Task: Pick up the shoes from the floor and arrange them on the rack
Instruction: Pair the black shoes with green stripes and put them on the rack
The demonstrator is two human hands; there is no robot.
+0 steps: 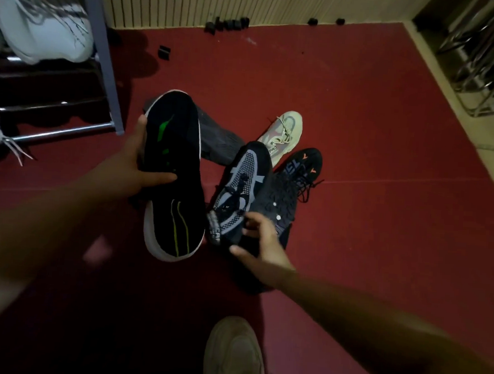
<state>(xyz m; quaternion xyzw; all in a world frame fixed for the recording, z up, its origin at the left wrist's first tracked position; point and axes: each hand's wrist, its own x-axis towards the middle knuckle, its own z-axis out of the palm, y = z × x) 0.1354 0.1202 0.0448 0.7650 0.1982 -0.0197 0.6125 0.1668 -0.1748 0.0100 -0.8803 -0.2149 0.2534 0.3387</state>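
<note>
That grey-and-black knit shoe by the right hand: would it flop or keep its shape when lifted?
Probably light: the knit shoe has a thin, mesh-like upper. That upper likely squashes under a grip, though the sole should keep it fairly stiff. Its laces may snag the black laced shoe it lies against.

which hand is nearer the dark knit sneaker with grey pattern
Right. The right hand is at the knit sneaker, heel end; left hand grips a black white-soled shoe beside it.
</note>
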